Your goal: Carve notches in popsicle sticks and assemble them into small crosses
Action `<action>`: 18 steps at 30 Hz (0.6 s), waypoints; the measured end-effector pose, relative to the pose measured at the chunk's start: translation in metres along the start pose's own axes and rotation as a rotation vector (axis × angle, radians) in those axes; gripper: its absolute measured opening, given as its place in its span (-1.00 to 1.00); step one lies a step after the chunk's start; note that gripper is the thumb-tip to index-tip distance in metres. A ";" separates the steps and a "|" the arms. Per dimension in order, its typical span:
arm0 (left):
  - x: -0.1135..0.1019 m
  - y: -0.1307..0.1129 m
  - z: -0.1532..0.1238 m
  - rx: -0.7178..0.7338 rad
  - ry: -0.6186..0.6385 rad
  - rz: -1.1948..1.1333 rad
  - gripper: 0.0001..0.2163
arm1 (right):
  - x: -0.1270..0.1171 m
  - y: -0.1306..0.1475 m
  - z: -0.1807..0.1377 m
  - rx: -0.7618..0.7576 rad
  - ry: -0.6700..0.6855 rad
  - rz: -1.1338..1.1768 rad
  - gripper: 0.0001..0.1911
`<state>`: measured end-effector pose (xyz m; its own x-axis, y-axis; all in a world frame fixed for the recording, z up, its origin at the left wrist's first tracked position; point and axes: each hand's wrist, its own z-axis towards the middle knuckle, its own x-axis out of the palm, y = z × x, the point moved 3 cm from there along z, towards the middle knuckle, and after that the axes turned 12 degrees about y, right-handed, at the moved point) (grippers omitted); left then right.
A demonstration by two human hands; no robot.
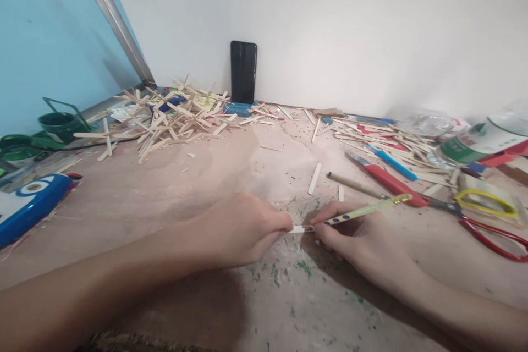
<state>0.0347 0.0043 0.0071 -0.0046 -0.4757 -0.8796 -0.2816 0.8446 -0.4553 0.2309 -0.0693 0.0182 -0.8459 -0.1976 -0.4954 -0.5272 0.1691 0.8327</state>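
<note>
My left hand is closed in a pinch on a short pale wooden stick, most of it hidden by the fingers. Close on its right, my right hand grips a pale yellow pencil with dark purple dots, slanting up to the right. The pencil's lower end meets or lies over the free end of the stick; which of the two I cannot tell. Past my fingers, a loose craft stick lies on the table.
Scissors and a red-handled cutter lie at right beside a blue pen. A plastic bottle lies behind. A heap of craft sticks covers the back left. A phone leans on the wall.
</note>
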 end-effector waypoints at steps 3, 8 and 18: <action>0.000 0.001 0.000 -0.001 0.009 0.000 -0.81 | -0.001 0.001 0.000 -0.005 -0.018 0.000 -0.82; -0.001 0.001 0.000 0.001 0.013 0.006 -0.81 | 0.000 0.001 0.001 0.000 -0.017 0.061 -0.84; 0.001 0.003 0.001 0.009 0.009 0.000 -0.80 | 0.002 -0.001 0.001 0.007 -0.016 0.083 -0.86</action>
<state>0.0347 0.0062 0.0049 -0.0136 -0.4782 -0.8782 -0.2731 0.8466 -0.4568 0.2301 -0.0689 0.0160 -0.8879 -0.1673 -0.4286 -0.4556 0.1908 0.8695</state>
